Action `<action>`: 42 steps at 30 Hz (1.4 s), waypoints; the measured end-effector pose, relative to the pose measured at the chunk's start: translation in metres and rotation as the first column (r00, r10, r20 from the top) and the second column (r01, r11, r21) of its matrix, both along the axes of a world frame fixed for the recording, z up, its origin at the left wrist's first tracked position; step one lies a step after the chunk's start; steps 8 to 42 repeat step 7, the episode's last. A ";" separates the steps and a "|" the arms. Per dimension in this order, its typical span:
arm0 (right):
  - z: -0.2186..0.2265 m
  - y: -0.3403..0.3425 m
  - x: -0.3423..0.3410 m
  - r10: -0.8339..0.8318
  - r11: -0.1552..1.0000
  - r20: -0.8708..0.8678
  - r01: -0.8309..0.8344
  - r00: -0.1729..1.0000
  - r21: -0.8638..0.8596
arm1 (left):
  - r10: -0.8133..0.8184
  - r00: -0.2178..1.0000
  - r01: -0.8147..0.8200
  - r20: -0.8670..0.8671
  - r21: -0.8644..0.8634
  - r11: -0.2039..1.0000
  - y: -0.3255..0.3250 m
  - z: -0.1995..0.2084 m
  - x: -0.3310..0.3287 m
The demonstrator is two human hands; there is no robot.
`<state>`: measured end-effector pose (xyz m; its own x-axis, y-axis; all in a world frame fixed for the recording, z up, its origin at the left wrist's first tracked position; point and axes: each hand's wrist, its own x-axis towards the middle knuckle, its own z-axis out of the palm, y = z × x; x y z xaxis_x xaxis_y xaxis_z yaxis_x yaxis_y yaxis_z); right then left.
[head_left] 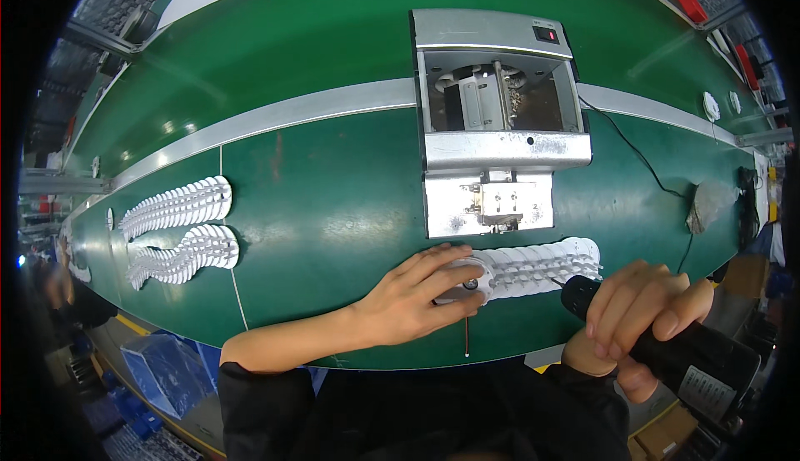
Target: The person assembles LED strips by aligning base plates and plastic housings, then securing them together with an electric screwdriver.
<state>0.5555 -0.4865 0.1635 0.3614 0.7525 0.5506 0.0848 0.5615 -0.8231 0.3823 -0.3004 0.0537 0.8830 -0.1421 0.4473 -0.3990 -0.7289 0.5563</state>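
My left hand [417, 298] lies over a white round part [476, 276] with a metal centre, its fingers and thumb gripping the edges. This part sits at the left end of a row of overlapping white round parts [542, 269] on the green table. A thin rod [467, 340] sticks out from under it toward the near edge. In my right hand [637, 315] is a black electric screwdriver [692, 365], held with my fingers wrapped round its body. Its bit [558, 282] points left, near the row and apart from the gripped part.
A grey metal machine [504, 152] with a lit red switch stands just beyond my hands. Two more rows of white parts, a far row [179, 204] and a near row [187, 254], lie at the left. A cable [637, 152] runs right toward a plastic bag [712, 202].
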 end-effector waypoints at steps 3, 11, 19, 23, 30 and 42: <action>0.000 0.002 0.001 0.010 1.000 0.009 -0.010 1.000 -0.007 | -0.028 1.000 0.027 -0.010 -0.022 0.999 0.001 -0.003 0.000; 0.000 0.002 0.001 0.029 0.999 0.012 -0.028 1.000 -0.033 | -0.047 0.999 0.047 -0.017 -0.013 0.999 0.002 -0.003 0.001; 0.000 0.002 0.001 0.029 0.999 0.012 -0.028 1.000 -0.033 | -0.047 0.999 0.047 -0.017 -0.013 0.999 0.002 -0.003 0.001; 0.000 0.002 0.001 0.029 0.999 0.012 -0.028 1.000 -0.033 | -0.047 0.999 0.047 -0.017 -0.013 0.999 0.002 -0.003 0.001; 0.000 0.002 0.001 0.029 0.999 0.012 -0.028 1.000 -0.033 | -0.047 0.999 0.047 -0.017 -0.013 0.999 0.002 -0.003 0.001; 0.000 0.002 0.001 0.029 0.999 0.012 -0.028 1.000 -0.033 | -0.047 0.999 0.047 -0.017 -0.013 0.999 0.002 -0.003 0.001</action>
